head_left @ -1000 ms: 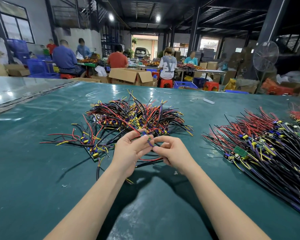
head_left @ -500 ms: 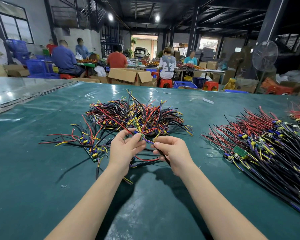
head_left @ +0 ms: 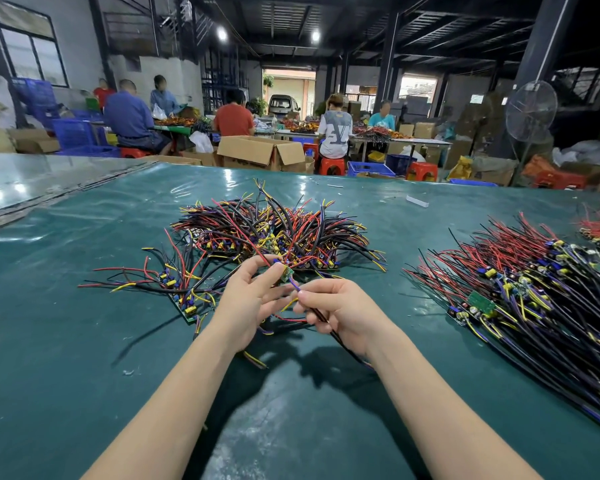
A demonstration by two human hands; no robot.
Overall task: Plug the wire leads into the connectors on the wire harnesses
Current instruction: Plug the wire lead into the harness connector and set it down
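Just one legible mark: large dark letters, seemingly an L overlapped with a V, on the back of a pale shirt [head_left: 335,135] far off, right of centre. Dark print on the open cardboard box [head_left: 257,151] left of it, too small to read.

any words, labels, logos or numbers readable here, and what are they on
"LV", large dark overlapping letters as best they read, on the back of a seated person's white T-shirt.
Too blurred to read: faint dark print low on the front of the open brown cardboard box.
Too small to read: markings on the flat green circuit board at the right.
Nothing legible: the small green circuit board pinched in the left hand.
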